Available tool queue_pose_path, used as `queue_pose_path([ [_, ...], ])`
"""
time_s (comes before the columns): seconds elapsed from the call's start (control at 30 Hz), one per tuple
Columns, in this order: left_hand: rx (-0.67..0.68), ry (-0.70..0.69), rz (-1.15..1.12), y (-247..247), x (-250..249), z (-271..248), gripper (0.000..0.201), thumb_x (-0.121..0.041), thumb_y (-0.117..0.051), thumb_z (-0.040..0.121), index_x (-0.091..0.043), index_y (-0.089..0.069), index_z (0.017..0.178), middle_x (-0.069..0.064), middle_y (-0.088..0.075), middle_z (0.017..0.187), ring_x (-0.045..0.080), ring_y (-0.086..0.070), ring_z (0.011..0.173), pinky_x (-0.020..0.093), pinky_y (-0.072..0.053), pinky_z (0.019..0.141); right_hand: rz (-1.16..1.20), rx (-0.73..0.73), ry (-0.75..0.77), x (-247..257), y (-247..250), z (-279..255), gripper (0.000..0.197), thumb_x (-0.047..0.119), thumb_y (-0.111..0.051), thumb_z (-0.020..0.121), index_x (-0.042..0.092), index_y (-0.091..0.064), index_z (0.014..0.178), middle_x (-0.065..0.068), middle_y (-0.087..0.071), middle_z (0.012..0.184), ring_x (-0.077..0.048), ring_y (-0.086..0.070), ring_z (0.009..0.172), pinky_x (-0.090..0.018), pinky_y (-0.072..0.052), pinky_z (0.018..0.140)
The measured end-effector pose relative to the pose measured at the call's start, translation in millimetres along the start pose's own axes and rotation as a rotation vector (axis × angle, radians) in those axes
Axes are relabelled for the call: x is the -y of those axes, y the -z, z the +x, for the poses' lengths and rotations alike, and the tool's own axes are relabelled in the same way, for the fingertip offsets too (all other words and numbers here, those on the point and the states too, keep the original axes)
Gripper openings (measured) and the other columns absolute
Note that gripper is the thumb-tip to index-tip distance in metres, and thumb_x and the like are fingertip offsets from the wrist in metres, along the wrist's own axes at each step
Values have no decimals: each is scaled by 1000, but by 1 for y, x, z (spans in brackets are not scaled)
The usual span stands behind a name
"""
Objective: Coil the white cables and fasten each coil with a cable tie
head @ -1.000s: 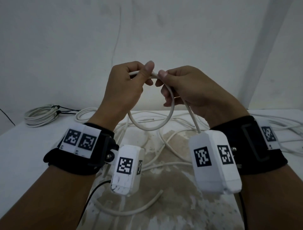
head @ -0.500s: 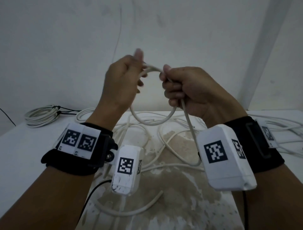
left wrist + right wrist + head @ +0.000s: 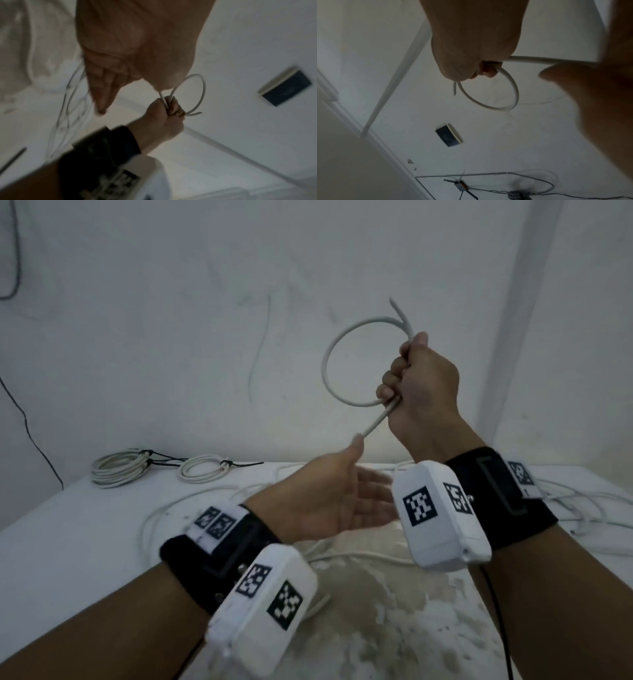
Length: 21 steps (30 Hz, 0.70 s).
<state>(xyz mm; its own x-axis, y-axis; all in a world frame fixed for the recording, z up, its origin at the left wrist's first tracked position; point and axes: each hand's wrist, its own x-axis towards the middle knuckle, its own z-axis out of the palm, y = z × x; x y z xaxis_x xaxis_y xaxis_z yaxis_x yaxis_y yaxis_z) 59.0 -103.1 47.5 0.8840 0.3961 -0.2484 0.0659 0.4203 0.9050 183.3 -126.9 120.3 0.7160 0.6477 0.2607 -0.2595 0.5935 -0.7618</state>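
White cable (image 3: 334, 350) looks light but springy; right hand (image 3: 419, 386) clamps its fingers on the loop crossing, left hand (image 3: 337, 501) fingers apart.

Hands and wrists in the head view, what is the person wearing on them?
Both hands, left and right, are bare, with no gloves or sleeves. Each wrist carries a wide black strap with a small white tag printed with black square code markers. A rounded white box bearing two more such markers is mounted on each strap, and a thin black cable hangs from the right one.
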Motion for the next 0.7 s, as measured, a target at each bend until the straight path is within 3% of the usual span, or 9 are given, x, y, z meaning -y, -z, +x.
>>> queue_pose_path([
  [0.1, -273, -336, -499, -27, -18, 7, 34, -33, -35, 107, -3, -48, 104, 22, -69, 105, 31, -72, 79, 39, -59, 71, -136, -92, 95, 10, 11, -11, 37, 33, -39, 107, 16, -50, 75, 5, -38, 51, -11, -31, 43, -24, -30, 42],
  [0.2, -486, -518, -623, -43, -39, 3, 22, -8, -29, 104, -5, -47, 115, 18, -65, 94, 27, -67, 73, 40, -59, 81, -212, -204, 178, 22, 29, -17, 39, 35, -38, 106, 17, -52, 74, 5, -39, 52, -11, -33, 41, -23, -30, 42],
  [0.27, -530, -555, -525, -57, -43, -1, 18, -6, -34, 103, -3, -52, 106, 13, -63, 87, 24, -69, 67, 39, -61, 78, -186, -265, 193, 33, 38, -17, 39, 36, -39, 106, 17, -51, 74, 4, -39, 52, -11, -33, 40, -23, -30, 41],
  [0.33, -582, -602, -357, -71, -42, -1, 18, -13, -44, 104, -5, -54, 92, 8, -59, 81, 20, -69, 56, 34, -62, 64, -161, -315, 193, 41, 45, -16, 39, 36, -39, 105, 17, -52, 74, 3, -39, 55, -11, -33, 40, -23, -30, 41],
  [0.4, -639, -671, -165, -79, -41, 2, 17, -19, -49, 103, -6, -58, 96, 7, -59, 87, 16, -68, 51, 32, -61, 58, -145, -347, 193, 44, 48, -16, 39, 36, -39, 105, 17, -52, 73, 2, -39, 59, -11, -33, 40, -24, -30, 41],
  [0.47, -707, -761, 35, -77, -43, 5, 18, -18, -50, 102, -8, -64, 103, 7, -64, 102, 13, -69, 59, 37, -63, 70, -105, -344, 170, 43, 49, -17, 38, 35, -40, 105, 16, -51, 74, 2, -38, 58, -11, -31, 40, -24, -28, 40],
  [0.57, -828, -877, 327, -62, -52, 5, 23, -17, -45, 103, -20, -67, 97, 1, -68, 108, 17, -66, 92, 35, -56, 90, 33, -257, 63, 33, 44, -27, 36, 33, -40, 106, 15, -50, 77, 5, -33, 48, -10, -24, 39, -23, -23, 38],
  [0.63, -814, -872, 355, -54, -56, 1, 25, -14, -43, 103, -18, -66, 95, 4, -70, 101, 20, -69, 93, 37, -58, 87, 78, -179, 4, 22, 37, -36, 34, 33, -39, 106, 15, -48, 79, 6, -31, 47, -10, -22, 39, -23, -21, 38],
  [0.7, -763, -852, 345, -47, -58, -2, 24, -12, -41, 104, -14, -63, 96, 9, -71, 96, 20, -74, 82, 38, -61, 78, 56, -118, -20, 9, 30, -44, 34, 32, -38, 107, 15, -46, 78, 5, -31, 48, -10, -22, 40, -24, -20, 39],
])
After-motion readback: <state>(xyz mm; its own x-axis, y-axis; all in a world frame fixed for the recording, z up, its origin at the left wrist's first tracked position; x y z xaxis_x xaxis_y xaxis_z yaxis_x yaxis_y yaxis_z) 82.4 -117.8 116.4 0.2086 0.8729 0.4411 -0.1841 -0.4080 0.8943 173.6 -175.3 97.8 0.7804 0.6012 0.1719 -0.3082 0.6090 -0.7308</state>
